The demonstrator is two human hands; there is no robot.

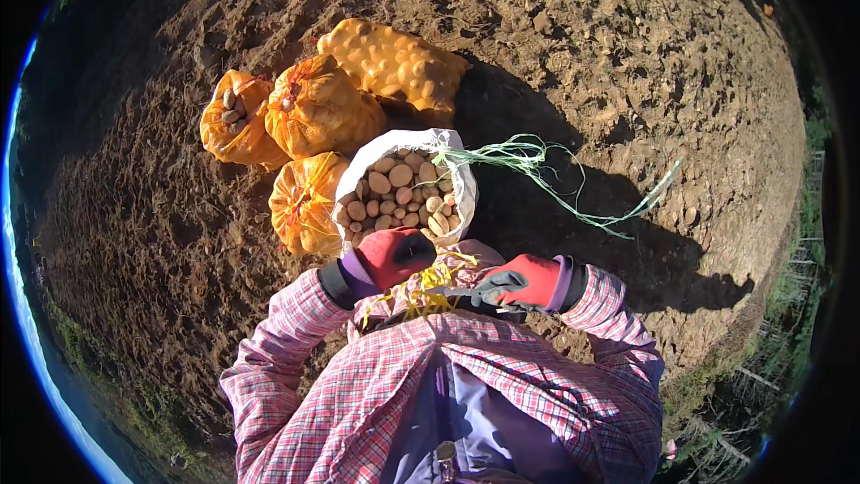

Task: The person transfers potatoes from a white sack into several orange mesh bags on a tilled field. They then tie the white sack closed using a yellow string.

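My left hand, in a red glove with a dark patch, is curled at the near rim of a white woven sack. What its fingers hold, if anything, is hidden. The sack stands open, full of potatoes. My right hand, gloved in red and grey, is closed around a thin grey blade-like tool pointing left. Yellow plastic strands hang at my waist between both hands. A bundle of pale green twine is attached to the sack's far right rim and trails right over the soil.
Orange mesh sacks stand left of the white sack: one tied, another tied, and one showing potatoes at its top. A filled mesh sack lies beyond. Rough, clumpy soil surrounds them. Plants border the right.
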